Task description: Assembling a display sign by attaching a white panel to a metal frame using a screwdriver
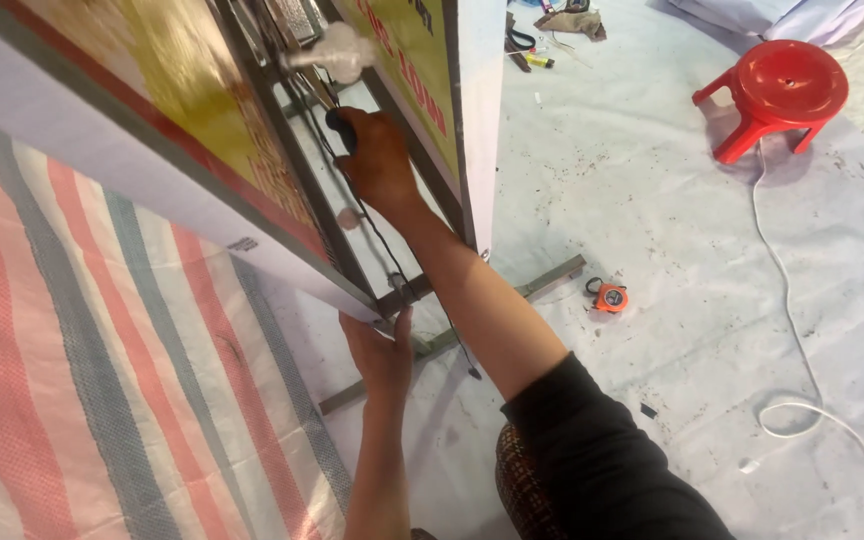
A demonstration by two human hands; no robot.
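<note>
The black sleeve lies nearest. The right hand is closed around a dark tool handle inside the metal frame between two printed sign panels. The lower panel corner is pinched by the left hand. An orange tape measure and red stool stand on the white sheet.

Your right hand closes on a dark, matt tool handle inside the dull grey metal frame, while your left hand steadies the smooth, slightly glossy printed sign panel at upper left. Lower left lies a coarse woven striped tarp; at upper right stands a shiny red plastic stool, with a smooth white cable trailing over the matt, speckled white floor sheet.
</note>
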